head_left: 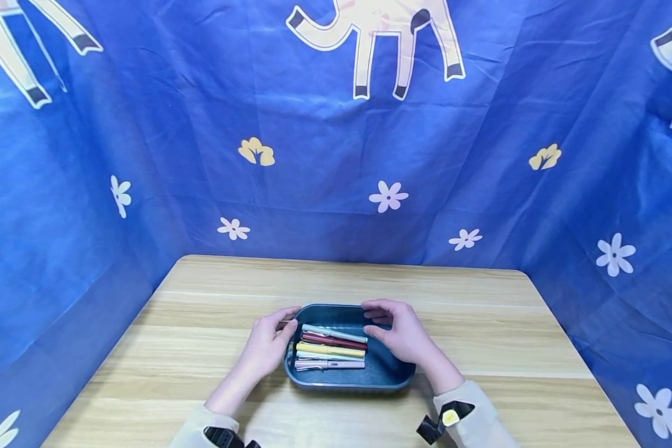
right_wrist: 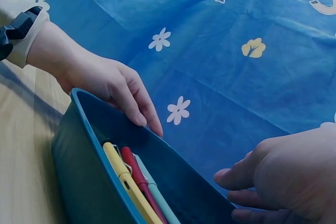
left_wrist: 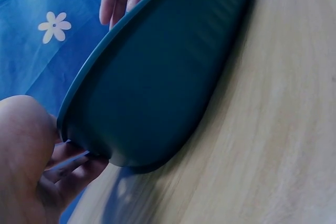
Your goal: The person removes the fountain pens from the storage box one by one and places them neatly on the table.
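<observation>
A dark teal oblong plastic bin (head_left: 383, 376) with rounded ends stands on the table before me. Several capped pens lie side by side in its left half: a pale blue pen (head_left: 327, 331), a dark red pen (head_left: 341, 341), a yellow pen (head_left: 336, 350), a pale mint one and a lilac-grey pen (head_left: 341, 364). At the bin's left end my left hand (head_left: 270, 336) grips the rim, its fingers (left_wrist: 81, 174) on the outer wall. My right hand (head_left: 397, 326) hovers over the right back rim, fingers loosely spread, with nothing held.
The pale wood table (head_left: 201, 311) reaches out on all sides of the bin. Blue cloth (head_left: 313, 205) with printed flowers and animals hangs behind and at both sides. Black camera mounts (head_left: 445, 420) sit on both wrists.
</observation>
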The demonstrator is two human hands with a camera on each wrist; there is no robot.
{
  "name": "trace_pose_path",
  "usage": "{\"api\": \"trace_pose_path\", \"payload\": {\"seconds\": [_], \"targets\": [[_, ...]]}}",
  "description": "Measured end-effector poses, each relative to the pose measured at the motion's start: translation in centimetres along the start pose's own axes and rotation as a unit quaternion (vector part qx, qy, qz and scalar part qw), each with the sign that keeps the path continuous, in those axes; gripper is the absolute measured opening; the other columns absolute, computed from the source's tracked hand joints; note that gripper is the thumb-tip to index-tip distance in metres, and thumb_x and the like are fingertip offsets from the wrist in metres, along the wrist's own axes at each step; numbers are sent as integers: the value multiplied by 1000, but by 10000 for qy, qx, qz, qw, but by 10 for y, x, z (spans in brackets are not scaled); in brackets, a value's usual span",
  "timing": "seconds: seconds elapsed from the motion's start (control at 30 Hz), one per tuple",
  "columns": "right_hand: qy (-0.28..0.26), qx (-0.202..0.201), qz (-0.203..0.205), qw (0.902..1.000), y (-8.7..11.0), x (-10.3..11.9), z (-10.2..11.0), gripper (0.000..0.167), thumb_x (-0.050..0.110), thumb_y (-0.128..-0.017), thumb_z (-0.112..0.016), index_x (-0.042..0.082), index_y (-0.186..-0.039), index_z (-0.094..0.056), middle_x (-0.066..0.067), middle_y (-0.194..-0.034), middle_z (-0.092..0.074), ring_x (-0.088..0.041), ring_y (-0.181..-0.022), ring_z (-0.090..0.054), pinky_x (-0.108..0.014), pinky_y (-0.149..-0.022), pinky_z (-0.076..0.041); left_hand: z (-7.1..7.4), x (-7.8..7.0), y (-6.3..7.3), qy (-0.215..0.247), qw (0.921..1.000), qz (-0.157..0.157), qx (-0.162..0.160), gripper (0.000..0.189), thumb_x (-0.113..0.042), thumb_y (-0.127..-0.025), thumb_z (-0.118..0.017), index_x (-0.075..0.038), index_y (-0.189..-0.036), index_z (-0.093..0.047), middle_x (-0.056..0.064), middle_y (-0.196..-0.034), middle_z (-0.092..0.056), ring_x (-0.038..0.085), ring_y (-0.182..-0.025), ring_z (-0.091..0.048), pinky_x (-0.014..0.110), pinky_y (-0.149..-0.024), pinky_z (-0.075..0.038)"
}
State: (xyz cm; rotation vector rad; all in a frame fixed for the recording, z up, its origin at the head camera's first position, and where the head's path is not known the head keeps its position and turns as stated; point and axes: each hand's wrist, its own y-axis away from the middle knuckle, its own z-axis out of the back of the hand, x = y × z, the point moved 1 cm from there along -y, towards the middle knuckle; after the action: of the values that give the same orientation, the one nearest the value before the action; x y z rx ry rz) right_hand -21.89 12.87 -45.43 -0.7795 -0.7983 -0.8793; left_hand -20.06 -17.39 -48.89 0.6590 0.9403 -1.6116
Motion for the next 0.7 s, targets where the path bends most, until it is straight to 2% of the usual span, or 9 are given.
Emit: {"api": "trace_pose_path", "payload": {"seconds": [0.23, 0.5, 0.7], "targets": [[-21, 91, 5, 10000, -4, -2, -3, 37, -2, -95, -76, -3, -132, -69, -20, -126, -71, -33, -110, -71, -48, -97, -59, -2, -1, 1, -17, 9999, 86, -93, 35, -9, -107, -60, -1, -140, -66, 18, -132, -71, 32, -118, -70, 51, -105, -54], [-163, 347, -245, 9990, -11, -5, -7, 33, -5, -95, -75, -7, -127, -70, -23, -124, -72, -36, -109, -73, -37, -92, -61, -2, -2, 3, 11, 9999, 60, -150, 34, -8, -107, -59, 0, -140, -66, 19, -131, -71, 33, -118, -70, 50, -104, -54], [-192, 282, -615, 9975, -15, -7, -10, 28, -6, -93, -77, -9, -120, -72, -22, -111, -75, -28, -99, -75, -34, -86, -63, -2, -2, 3, 43, 9999, 90, -140, 34, -9, -108, -59, 0, -140, -66, 20, -134, -69, 34, -121, -68, 50, -105, -54]]}}
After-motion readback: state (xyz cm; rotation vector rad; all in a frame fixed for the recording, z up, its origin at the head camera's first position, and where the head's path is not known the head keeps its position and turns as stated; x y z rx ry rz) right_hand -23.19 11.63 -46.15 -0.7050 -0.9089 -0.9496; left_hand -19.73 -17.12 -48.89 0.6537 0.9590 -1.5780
